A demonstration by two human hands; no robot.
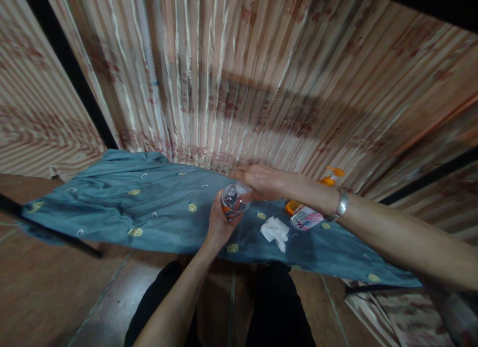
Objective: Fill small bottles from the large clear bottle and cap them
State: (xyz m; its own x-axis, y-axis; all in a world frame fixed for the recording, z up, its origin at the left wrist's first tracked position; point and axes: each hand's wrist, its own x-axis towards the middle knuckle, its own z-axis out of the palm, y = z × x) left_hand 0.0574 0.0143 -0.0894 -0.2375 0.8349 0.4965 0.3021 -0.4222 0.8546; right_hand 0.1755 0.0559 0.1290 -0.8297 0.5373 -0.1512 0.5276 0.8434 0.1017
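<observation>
A clear plastic bottle [235, 200] with some orange on its side is held above the blue patterned cloth. My left hand [221, 220] is wrapped round its lower left side. My right hand [257, 181] reaches across to the bottle's far upper side, its fingers bent and partly hidden; whether they grip anything does not show. On the cloth, to the right of the bottle, lies a crumpled white tissue [275, 232]. Beyond it a clear container with a pink label [306, 219] rests beside an orange pump bottle [294, 206], which is partly behind my right forearm.
The blue cloth [112, 202] covers a narrow table with dark metal legs. A striped curtain [231, 88] hangs right behind it. Dark poles stand at both sides. My knees [276, 307] are against the table's near edge, above a tiled floor [104, 297].
</observation>
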